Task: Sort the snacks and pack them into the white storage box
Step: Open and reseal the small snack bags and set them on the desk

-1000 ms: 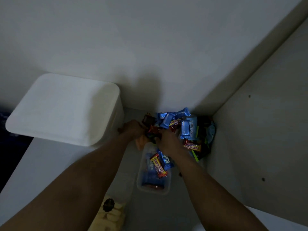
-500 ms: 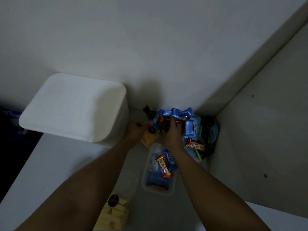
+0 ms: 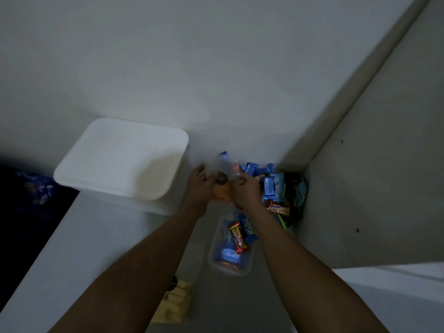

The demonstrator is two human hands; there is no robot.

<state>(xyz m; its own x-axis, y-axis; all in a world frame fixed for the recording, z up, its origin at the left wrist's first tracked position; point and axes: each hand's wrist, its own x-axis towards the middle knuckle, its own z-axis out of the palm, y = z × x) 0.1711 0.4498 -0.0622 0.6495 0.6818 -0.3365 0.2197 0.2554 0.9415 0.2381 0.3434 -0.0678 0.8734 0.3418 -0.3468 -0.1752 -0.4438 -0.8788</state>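
The white storage box [image 3: 125,162] stands on the left against the wall, lid on. A pile of snacks [image 3: 276,188], mostly blue wrappers with a red bar, fills the corner. My left hand [image 3: 200,186] and my right hand [image 3: 245,188] together hold a clear bag of orange snacks [image 3: 222,192] raised just left of the pile, fingers curled on its upper edges. Below the hands a clear plastic tub [image 3: 231,265] holds blue and red snack bars.
A clear pack of pale yellow wafers [image 3: 174,304] lies near the bottom between my forearms. Walls close the shelf at the back and right. A dark drop lies past the shelf's left edge.
Both hands have come out of the snack pile and lifted the clear bag of orange snacks, holding it up between them. The view has shifted a little to the left.
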